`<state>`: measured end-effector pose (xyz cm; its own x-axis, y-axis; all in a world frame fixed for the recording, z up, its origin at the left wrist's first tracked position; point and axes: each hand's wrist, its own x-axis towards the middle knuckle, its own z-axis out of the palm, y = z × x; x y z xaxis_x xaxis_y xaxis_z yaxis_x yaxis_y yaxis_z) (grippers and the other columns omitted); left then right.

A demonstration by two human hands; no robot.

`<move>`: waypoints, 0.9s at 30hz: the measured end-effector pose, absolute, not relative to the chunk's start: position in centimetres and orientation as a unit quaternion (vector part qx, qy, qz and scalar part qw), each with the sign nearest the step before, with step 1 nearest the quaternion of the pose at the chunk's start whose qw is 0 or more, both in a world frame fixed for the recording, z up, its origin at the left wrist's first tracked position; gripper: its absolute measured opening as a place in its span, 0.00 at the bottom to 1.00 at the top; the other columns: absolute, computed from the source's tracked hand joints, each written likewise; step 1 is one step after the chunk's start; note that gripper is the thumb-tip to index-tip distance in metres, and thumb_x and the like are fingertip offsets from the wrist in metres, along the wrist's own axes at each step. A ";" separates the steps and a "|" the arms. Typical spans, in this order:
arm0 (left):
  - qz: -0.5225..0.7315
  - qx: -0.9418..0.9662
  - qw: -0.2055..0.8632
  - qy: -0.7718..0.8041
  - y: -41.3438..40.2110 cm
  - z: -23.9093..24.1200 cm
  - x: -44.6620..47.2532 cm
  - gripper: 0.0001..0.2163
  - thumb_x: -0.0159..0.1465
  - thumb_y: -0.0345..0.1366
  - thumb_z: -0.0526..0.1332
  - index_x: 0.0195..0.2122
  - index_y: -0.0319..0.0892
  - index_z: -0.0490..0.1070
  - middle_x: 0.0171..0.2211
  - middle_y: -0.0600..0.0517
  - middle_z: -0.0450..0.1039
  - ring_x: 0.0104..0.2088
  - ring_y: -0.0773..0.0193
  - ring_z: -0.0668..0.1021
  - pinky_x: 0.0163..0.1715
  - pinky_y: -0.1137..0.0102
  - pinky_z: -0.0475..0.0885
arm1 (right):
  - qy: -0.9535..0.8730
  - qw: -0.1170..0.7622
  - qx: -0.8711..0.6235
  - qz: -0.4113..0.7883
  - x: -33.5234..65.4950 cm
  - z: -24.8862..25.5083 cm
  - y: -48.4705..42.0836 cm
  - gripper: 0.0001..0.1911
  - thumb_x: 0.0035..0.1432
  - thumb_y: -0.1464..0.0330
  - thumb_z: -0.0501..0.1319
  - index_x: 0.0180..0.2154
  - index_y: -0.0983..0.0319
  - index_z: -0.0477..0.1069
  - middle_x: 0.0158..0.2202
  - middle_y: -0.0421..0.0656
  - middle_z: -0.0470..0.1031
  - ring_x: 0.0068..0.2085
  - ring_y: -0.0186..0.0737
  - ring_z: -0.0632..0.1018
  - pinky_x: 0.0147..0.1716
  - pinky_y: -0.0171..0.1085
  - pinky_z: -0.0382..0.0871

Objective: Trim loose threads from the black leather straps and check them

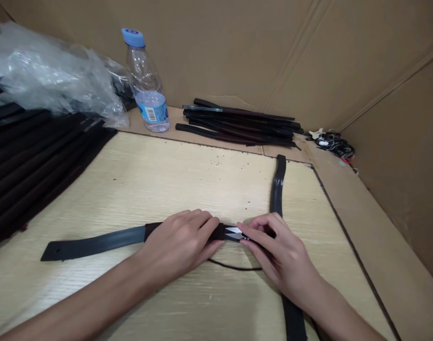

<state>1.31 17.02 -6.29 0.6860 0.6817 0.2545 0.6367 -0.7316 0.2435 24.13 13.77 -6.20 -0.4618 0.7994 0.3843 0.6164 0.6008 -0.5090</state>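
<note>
Head view, sole entry.

Left grip point(188, 237): bare hand, laid over the middle of a flat black strap point(110, 241), thumb and fingers pinching it. The strap lies across the table point(166, 175), its holed end at left; a dark band point(151, 231) surrounds part of it, running under the hand.

Right grip point(280, 251): bare hand, thumb and forefinger pinching small pointed metal blades point(233, 233) over the strap, tips toward the left fingertips. Handles hidden; contact with the strap cannot be told.

Hazard one: blade tips sit just beside the left thumb and forefinger; a slip of the right pinch could nick them.

Hazard two: the strap might be scored if the points tilt down, its surface lying directly beneath.

Hazard three: a thin black cord point(234, 268) loops near both hands; it could snag or be cut by accident.

Hazard four: a second black strip point(278, 189) passes beneath the right hand; if dragged, it could unsteady the aim.

Surroundings: water bottle point(150, 102), upright, near the back wall, well apart from the blades; low risk of knocking, by judgement.
</note>
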 end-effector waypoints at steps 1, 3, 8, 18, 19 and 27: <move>0.165 0.916 0.069 0.360 17.0 -6.3 1.3 0.11 0.68 0.40 0.54 0.39 0.38 0.71 0.33 0.46 0.76 0.32 0.55 0.79 0.30 0.62 0.75 | -0.841 0.303 -0.421 0.154 24.1 -6.2 13.7 0.18 0.62 0.76 0.57 0.53 0.58 0.69 0.39 0.47 0.69 0.41 0.43 0.73 0.36 0.43 0.74; 0.163 0.916 0.073 0.359 17.0 -6.3 1.3 0.11 0.68 0.40 0.54 0.40 0.38 0.71 0.32 0.46 0.76 0.32 0.55 0.79 0.30 0.61 0.75 | -0.837 0.306 -0.425 0.158 24.2 -6.2 13.7 0.18 0.62 0.75 0.57 0.53 0.59 0.69 0.38 0.47 0.68 0.40 0.42 0.73 0.34 0.42 0.74; 0.166 0.914 0.080 0.361 16.9 -6.4 1.4 0.12 0.68 0.40 0.53 0.40 0.38 0.71 0.32 0.46 0.75 0.32 0.55 0.78 0.31 0.62 0.75 | -0.830 0.318 -0.426 0.168 24.1 -5.8 13.6 0.18 0.62 0.76 0.57 0.53 0.59 0.69 0.37 0.45 0.68 0.38 0.41 0.73 0.33 0.41 0.74; 0.160 0.914 0.080 0.365 17.0 -6.4 1.4 0.11 0.67 0.40 0.55 0.39 0.38 0.71 0.32 0.46 0.75 0.32 0.55 0.78 0.30 0.61 0.75 | -0.847 0.310 -0.402 0.155 24.2 -6.1 13.4 0.19 0.60 0.80 0.57 0.51 0.58 0.71 0.38 0.45 0.63 0.38 0.39 0.70 0.31 0.38 0.72; 0.163 0.913 0.079 0.364 17.0 -6.4 1.4 0.12 0.68 0.41 0.54 0.39 0.38 0.71 0.32 0.46 0.75 0.31 0.55 0.78 0.30 0.61 0.75 | -0.847 0.310 -0.405 0.152 24.2 -6.2 13.4 0.19 0.60 0.79 0.57 0.50 0.58 0.72 0.37 0.45 0.64 0.37 0.39 0.70 0.31 0.38 0.72; 0.169 0.914 0.070 0.361 17.0 -6.6 1.4 0.13 0.68 0.41 0.53 0.39 0.38 0.71 0.32 0.46 0.75 0.31 0.56 0.78 0.29 0.63 0.74 | -0.843 0.316 -0.409 0.148 24.1 -5.9 13.4 0.18 0.61 0.78 0.56 0.50 0.57 0.72 0.36 0.44 0.64 0.36 0.38 0.71 0.30 0.37 0.70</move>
